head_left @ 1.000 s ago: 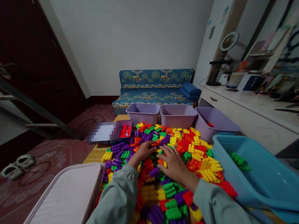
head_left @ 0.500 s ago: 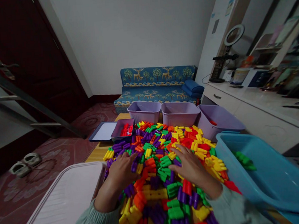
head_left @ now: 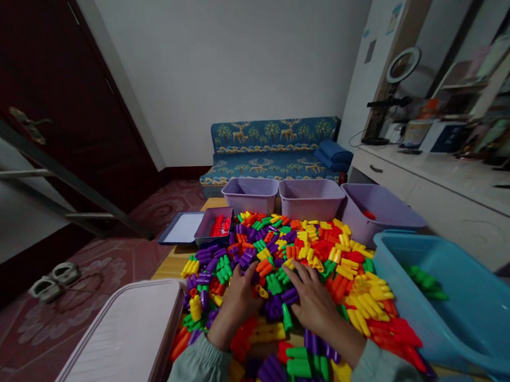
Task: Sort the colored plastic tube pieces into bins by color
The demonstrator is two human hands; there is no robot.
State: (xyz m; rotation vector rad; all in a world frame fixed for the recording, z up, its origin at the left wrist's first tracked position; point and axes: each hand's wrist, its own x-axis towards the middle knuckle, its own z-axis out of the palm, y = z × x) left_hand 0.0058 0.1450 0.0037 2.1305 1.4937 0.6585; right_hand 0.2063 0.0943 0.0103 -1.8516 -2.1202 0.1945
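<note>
A big heap of plastic building pieces (head_left: pixel 312 257) in red, orange, yellow, green and purple covers the low table in front of me. My left hand (head_left: pixel 238 297) lies on the heap with fingers spread over purple and orange pieces. My right hand (head_left: pixel 312 297) rests beside it, fingers apart, touching green and purple pieces. Neither hand has lifted a piece. Both sleeves are pale green.
Three lilac bins (head_left: pixel 310 197) stand at the heap's far edge; the right one holds a red piece. A small lilac tray (head_left: pixel 214 226) holds red pieces, beside a blue lid (head_left: pixel 179 228). A blue tub (head_left: pixel 464 310) with green pieces sits right, a pink lid (head_left: pixel 113 352) left.
Both hands were spread apart on the heap half a second ago; now they have come together near its middle, dragging pieces with them. The camera view shifted slightly.
</note>
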